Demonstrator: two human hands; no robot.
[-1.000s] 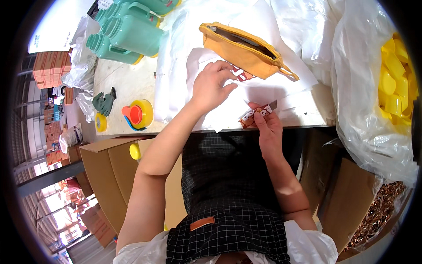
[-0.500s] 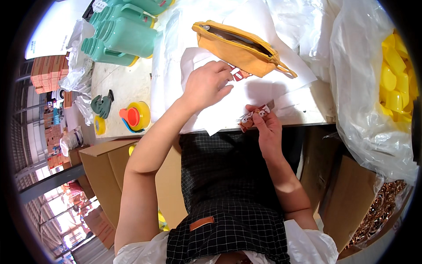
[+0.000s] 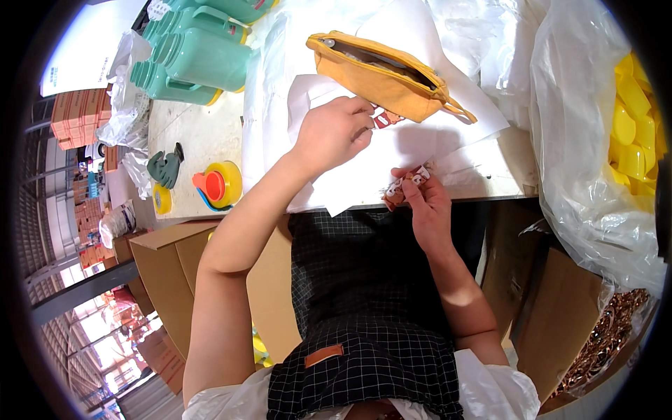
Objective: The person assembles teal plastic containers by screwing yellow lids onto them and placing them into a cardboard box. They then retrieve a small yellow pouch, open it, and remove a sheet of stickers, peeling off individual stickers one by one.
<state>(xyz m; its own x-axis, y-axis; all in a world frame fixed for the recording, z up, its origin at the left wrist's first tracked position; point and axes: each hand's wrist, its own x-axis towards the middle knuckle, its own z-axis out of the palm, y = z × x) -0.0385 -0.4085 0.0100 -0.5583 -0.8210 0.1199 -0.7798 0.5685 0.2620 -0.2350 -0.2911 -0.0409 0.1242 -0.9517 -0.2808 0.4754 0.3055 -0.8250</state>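
A mustard-yellow zip pouch (image 3: 378,77) lies unzipped on white paper (image 3: 392,157), with a wrist loop at its right end. My left hand (image 3: 334,133) is just in front of the pouch, fingers curled, fingertips at a red-and-white printed piece (image 3: 386,117) partly hidden by the pouch. Its thumb is bent in near the fingers. By the table's front edge, my right hand (image 3: 428,210) pinches a small brown-red wrapper (image 3: 406,187) with cartoon bear-like prints between thumb and fingers. Part of the wrapper is covered by the fingers.
Several green plastic jugs (image 3: 199,59) stand at the back left. A dark green glove (image 3: 164,168) and a tape roll (image 3: 227,183) lie on the left. Clear plastic bagging (image 3: 567,154) with yellow parts (image 3: 633,126) is at right. Cardboard boxes (image 3: 164,259) stand below the table.
My left thumb has drawn closer to its fingers by the printed piece. The wrapper in my right hand has turned slightly. The pouch stays in place.
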